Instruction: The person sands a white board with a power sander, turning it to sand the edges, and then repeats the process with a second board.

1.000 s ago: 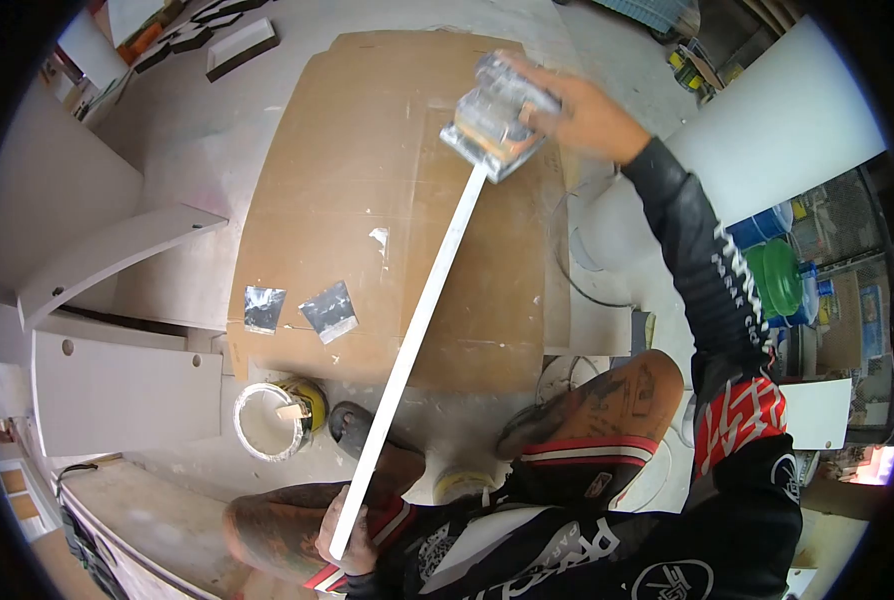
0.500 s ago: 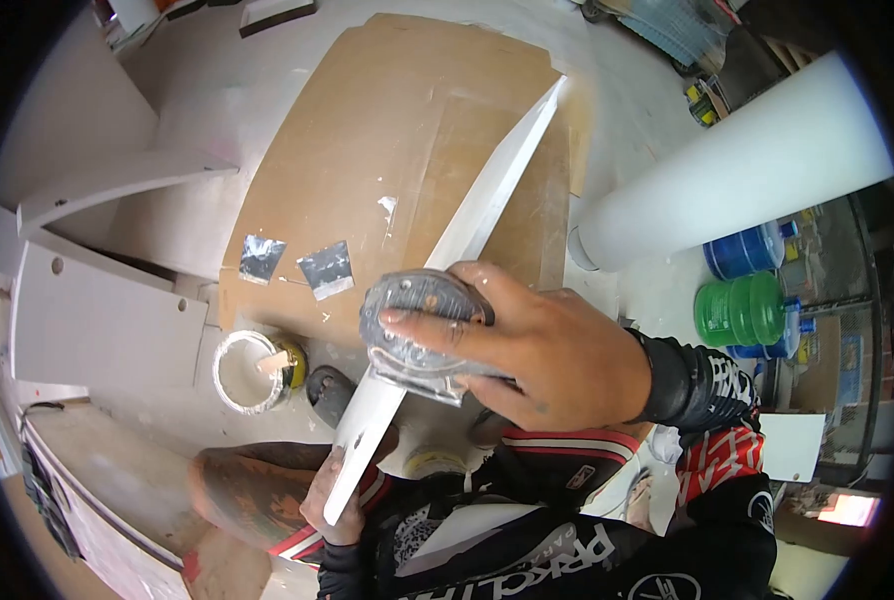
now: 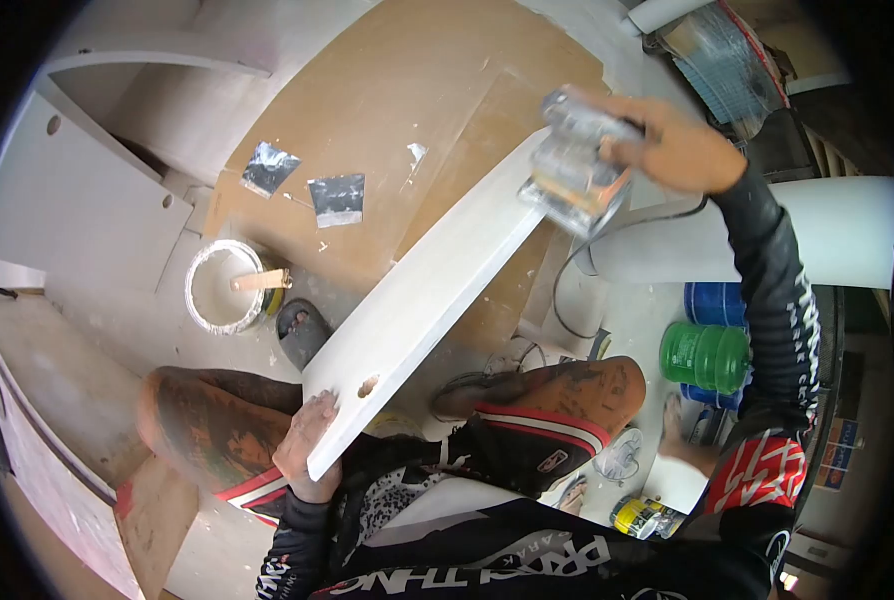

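My right hand [image 3: 672, 145] is wrapped round a dusty grey power sander [image 3: 582, 155], smeared by motion, at the far end of a long white board [image 3: 442, 270]. The sander overlaps the board's right edge there, and its dark cord [image 3: 564, 290] loops down behind. My left hand [image 3: 309, 447] grips the near end of the board by its left side, close to a round hole. The board slants from my lap up and away to the right, its broad white face turned up.
Brown cardboard [image 3: 357, 110] covers the floor, with two dark sandpaper pieces [image 3: 337, 200] on it. A white-smeared bucket [image 3: 229, 287] with a wooden stick stands left of my foot. White panels [image 3: 77, 190] lie at left; a white cylinder [image 3: 767, 230] and green bottle [image 3: 705, 355] are at right.
The sander in my right hand has moved up and right, from the board's middle to its far end. The board has turned from edge-on to show its broad face. My left hand still grips it.
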### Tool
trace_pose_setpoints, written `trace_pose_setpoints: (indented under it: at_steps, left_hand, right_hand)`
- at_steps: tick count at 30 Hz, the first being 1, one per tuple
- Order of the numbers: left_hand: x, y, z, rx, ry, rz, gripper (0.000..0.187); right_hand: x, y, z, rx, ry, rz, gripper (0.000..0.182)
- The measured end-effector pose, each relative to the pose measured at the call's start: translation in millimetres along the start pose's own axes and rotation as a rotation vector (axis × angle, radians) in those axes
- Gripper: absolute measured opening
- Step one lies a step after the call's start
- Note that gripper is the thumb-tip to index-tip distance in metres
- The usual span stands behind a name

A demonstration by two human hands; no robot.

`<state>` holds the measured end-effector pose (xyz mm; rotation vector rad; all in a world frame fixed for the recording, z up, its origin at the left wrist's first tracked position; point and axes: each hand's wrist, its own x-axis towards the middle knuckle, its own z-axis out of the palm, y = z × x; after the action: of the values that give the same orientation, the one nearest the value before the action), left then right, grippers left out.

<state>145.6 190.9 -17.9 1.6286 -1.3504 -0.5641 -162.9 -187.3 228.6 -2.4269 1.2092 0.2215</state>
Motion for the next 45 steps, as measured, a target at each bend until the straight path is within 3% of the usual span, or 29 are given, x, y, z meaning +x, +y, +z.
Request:
trace_pose_setpoints:
  at_steps: [4, 8, 11, 13, 16, 19, 21, 23, 25, 27, 28, 31, 32, 33, 35, 39, 41, 45]
  left_hand:
    - [-2, -5, 2, -0.109, 0.039, 0.005, 0.019]
    - [1, -4, -1, -0.113, 0.025, 0.026, 0.023]
    - [1, -2, 0, -0.1, -0.007, 0.049, 0.027]
    - [-1, -2, 2, -0.107, 0.009, 0.046, 0.027]
    - [-3, -5, 3, -0.09, -0.005, 0.058, 0.027]
    - [-5, -6, 3, -0.091, -0.023, 0.055, 0.027]
    - [-7, -7, 4, -0.106, -0.024, 0.048, 0.027]
    - [-4, -6, 5, -0.121, -0.02, 0.043, 0.027]
    - [-1, -2, 3, -0.089, -0.012, 0.043, 0.026]
    - [1, 0, 0, -0.062, -0.023, 0.062, 0.026]
    - [2, 1, 0, -0.034, -0.029, 0.077, 0.026]
    - [-1, -3, 1, -0.021, -0.017, 0.074, 0.025]
    - [-1, -3, 1, -0.03, -0.008, 0.044, 0.024]
    - [-1, -2, 1, -0.038, -0.007, 0.051, 0.024]
    - [1, -1, 0, 0.013, -0.034, 0.044, 0.022]
    - [4, 4, -4, 0.029, -0.066, 0.002, 0.021]
    - [1, 1, -4, 0.001, -0.037, 0.0, 0.021]
    - [4, 6, -6, -0.008, -0.017, -0.051, 0.022]
  right_hand:
    - [20, 19, -13, -0.04, 0.022, 0.105, 0.064]
    - [32, -3, -4, -0.083, -0.047, 0.056, 0.064]
    - [32, -52, 13, -0.122, -0.131, -0.067, 0.064]
    - [34, -80, 27, -0.292, -0.175, -0.318, 0.061]
    - [40, -142, 42, -0.261, -0.297, -0.281, 0.059]
    - [52, -191, 53, -0.481, -0.645, -0.583, 0.046]
    - [62, -208, 64, -0.771, -0.416, -1.255, 0.036]
    - [58, -234, 60, -0.857, -0.655, -1.027, 0.031]
    - [65, -221, 64, -0.722, -0.666, -0.931, 0.034]
    - [72, -202, 62, -0.287, -0.663, -0.296, 0.053]
    - [75, -189, 57, -0.465, -0.594, -0.427, 0.068]
    - [72, -142, 30, -0.452, -0.519, -0.161, 0.064]
    - [70, -106, 29, -0.413, -0.348, -0.241, 0.064]
    - [71, -91, 21, -0.421, -0.346, -0.233, 0.064]
    - [74, -67, 3, -0.425, -0.33, 0.014, 0.066]
    - [93, 7, -25, -0.555, -0.297, 0.186, 0.068]
    - [95, 28, -44, -0.454, -0.289, 0.361, 0.07]
    - [107, 92, -69, -0.456, -0.24, 0.436, 0.072]
